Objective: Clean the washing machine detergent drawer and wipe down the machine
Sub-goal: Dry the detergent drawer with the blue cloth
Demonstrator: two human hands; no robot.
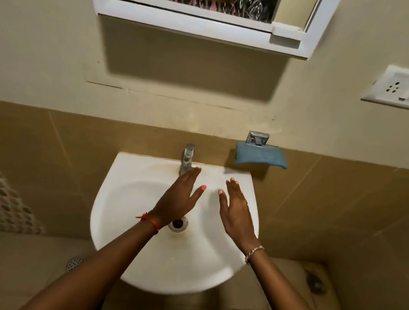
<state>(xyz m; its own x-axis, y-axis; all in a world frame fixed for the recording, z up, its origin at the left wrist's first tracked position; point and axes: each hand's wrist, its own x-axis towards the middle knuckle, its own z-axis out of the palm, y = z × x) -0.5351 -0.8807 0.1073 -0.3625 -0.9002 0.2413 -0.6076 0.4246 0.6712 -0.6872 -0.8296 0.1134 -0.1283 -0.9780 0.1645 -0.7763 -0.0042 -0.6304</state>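
Beige wall point(45, 27), tan tiles point(40, 158), white-framed mirror point(190, 24), seemingly dim light.

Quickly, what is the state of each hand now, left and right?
Left hand: open, fingers straight, holding nothing.
Right hand: open, fingers straight, holding nothing.

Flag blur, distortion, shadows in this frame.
Head view: wide-angle bend bows the mirror frame and tile lines; light from above throws a hard shadow under the mirror and the blue cloth; left hand, right hand and sink look fairly sharp.
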